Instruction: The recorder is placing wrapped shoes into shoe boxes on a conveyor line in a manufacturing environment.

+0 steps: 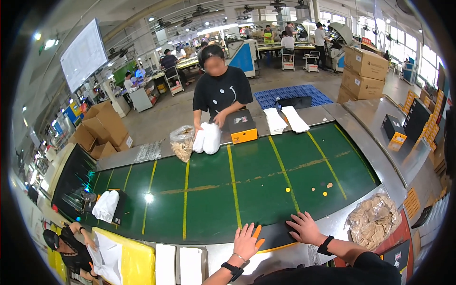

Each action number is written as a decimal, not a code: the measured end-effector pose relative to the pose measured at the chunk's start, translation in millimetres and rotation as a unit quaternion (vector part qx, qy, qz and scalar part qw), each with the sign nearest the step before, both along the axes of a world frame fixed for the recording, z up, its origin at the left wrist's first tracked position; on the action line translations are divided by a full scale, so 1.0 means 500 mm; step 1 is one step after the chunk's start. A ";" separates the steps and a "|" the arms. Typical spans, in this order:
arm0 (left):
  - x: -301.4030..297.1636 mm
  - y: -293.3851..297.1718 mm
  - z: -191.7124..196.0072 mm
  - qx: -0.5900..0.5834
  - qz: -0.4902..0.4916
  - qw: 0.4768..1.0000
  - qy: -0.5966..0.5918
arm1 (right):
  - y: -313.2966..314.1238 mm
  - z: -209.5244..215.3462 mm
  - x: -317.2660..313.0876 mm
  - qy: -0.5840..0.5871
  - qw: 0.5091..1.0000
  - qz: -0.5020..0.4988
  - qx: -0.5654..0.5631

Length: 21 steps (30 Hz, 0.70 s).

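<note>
A flat black box [274, 236] with an orange edge lies at the near side of the green conveyor belt [209, 204], right in front of me. My left hand [245, 243] rests at its left end, fingers stretched and apart, with orange covers on two fingertips. At the box's right end lies my right hand [305, 229], its fingers spread as well. Neither hand grips anything that I can see. Small yellow and tan discs [325, 194] are on the belt beyond my right hand.
Across the belt a co-worker holds a white wrapped bundle [207, 139] beside a black-and-orange box [242, 126] and a bag of brown pieces [182, 144]. Another bag of brown packets [374, 221] sits at my right. White paper stacks [165, 263] lie at my near left.
</note>
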<state>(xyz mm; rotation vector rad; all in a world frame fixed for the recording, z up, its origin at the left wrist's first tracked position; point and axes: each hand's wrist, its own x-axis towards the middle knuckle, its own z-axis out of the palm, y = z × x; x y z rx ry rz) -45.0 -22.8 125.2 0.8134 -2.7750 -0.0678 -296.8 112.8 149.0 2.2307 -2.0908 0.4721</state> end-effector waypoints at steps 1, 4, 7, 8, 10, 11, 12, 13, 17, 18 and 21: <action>-0.002 0.000 0.004 0.007 0.003 1.000 0.007 | -0.001 -0.001 -0.001 -0.002 1.000 0.000 -0.002; -0.010 0.002 0.041 0.021 0.008 0.999 -0.040 | -0.003 0.000 -0.004 -0.006 1.000 0.001 -0.004; -0.010 0.003 0.049 0.025 0.012 0.996 -0.088 | -0.004 0.001 -0.005 -0.008 1.000 0.003 -0.005; -0.009 0.004 0.047 0.023 0.013 0.996 -0.083 | -0.004 0.000 -0.004 -0.009 1.000 0.004 -0.005; -0.008 0.004 0.040 0.026 0.013 0.996 -0.080 | 0.000 -0.004 -0.005 -0.009 1.000 0.003 -0.006; -0.006 0.004 0.036 0.031 0.012 0.996 -0.078 | 0.001 -0.007 -0.005 -0.010 1.000 0.002 -0.006; -0.003 0.002 0.026 0.030 0.012 0.996 -0.078 | 0.002 -0.010 -0.006 -0.009 1.000 0.003 -0.007; 0.000 -0.001 0.017 0.042 0.008 0.996 -0.074 | 0.003 -0.014 -0.006 -0.015 1.000 0.004 -0.011; -0.007 0.008 0.075 0.083 -0.041 0.989 -0.119 | 0.010 -0.024 -0.015 -0.014 1.000 -0.002 -0.006; -0.003 0.000 0.085 0.082 -0.041 0.988 -0.120 | 0.009 -0.029 -0.016 -0.016 1.000 -0.001 -0.006; 0.001 -0.009 0.107 0.118 -0.102 0.973 -0.171 | 0.011 -0.031 -0.019 -0.014 1.000 0.006 -0.017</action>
